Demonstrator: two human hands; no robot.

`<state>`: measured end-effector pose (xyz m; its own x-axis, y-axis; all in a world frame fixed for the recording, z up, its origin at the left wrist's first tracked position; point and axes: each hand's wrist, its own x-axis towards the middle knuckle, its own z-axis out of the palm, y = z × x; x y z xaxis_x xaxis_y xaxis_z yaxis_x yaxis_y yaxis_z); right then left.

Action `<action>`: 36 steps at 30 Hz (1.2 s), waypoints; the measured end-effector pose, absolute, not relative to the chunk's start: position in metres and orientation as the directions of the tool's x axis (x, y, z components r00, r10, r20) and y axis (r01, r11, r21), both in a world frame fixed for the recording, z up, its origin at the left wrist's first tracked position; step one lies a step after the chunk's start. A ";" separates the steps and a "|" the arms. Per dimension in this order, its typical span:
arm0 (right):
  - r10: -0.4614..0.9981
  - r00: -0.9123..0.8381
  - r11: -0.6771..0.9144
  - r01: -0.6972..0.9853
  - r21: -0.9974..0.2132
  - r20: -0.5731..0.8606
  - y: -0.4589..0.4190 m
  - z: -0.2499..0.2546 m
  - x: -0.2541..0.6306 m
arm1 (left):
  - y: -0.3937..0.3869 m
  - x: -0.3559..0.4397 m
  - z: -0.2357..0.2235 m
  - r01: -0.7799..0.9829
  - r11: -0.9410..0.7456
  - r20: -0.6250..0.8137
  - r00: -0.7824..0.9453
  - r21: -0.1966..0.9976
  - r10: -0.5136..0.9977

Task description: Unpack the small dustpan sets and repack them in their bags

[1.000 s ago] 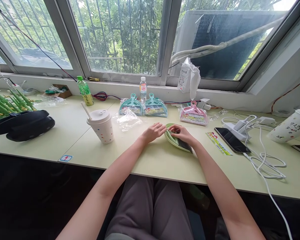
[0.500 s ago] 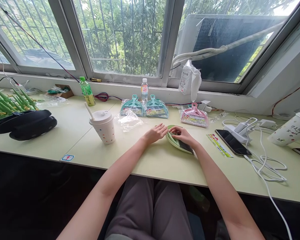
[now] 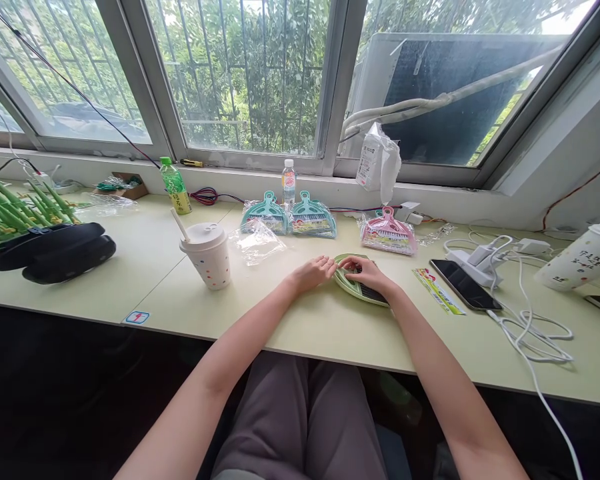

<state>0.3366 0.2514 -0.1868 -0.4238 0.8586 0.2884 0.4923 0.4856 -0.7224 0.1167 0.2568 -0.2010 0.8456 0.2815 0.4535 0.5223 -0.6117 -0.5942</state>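
A light green dustpan [image 3: 349, 287] lies on the table before me, with a matching dark-bristled hand brush [image 3: 373, 292] nested in it. My left hand [image 3: 316, 272] is at the dustpan's left end, its fingers bent and closed on the edge there. From above, my right hand [image 3: 367, 273] reaches over the dustpan, thumb and fingers closed around the green part of the brush. The palm hides some of the brush. Behind stand two wrapped teal dustpan sets [image 3: 313, 219] and a wrapped pink one [image 3: 389, 233].
A paper cup with straw [image 3: 209, 260] stands left, near crumpled clear wrap [image 3: 260, 243]. To the right lie a printed card strip [image 3: 437, 291], a phone [image 3: 465, 285], a power strip [image 3: 473, 263] and white cables [image 3: 540, 340]. A black case [image 3: 55, 253] lies far left.
My left fingers have bent down from a flatter, more stretched pose onto the dustpan's edge. The dustpan and brush have settled flatter; my right hand stays over them.
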 end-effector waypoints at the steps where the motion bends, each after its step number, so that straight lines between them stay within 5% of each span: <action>1: 0.859 -0.422 0.485 0.489 -0.725 0.290 0.252 -0.188 0.337 | 0.257 0.117 -0.201 0.524 -0.612 0.457 0.844 -0.592 0.281; 11: 0.847 -0.443 0.495 0.458 -0.738 0.293 0.241 -0.173 0.334 | 0.255 0.106 -0.189 0.528 -0.621 0.508 0.830 -0.579 0.232; 18: 0.808 -0.303 0.587 0.496 -0.640 0.505 0.243 -0.166 0.334 | 0.257 0.098 -0.183 0.521 -0.661 0.578 0.801 -0.540 0.160; 29: 0.831 -0.547 0.379 0.430 -0.819 0.098 0.227 -0.157 0.330 | 0.256 0.103 -0.192 0.580 -0.635 0.642 0.749 -0.511 0.168; 36: 0.842 -0.531 0.354 0.413 -0.839 0.093 0.226 -0.162 0.319 | 0.258 0.095 -0.188 0.604 -0.626 0.668 0.724 -0.493 0.173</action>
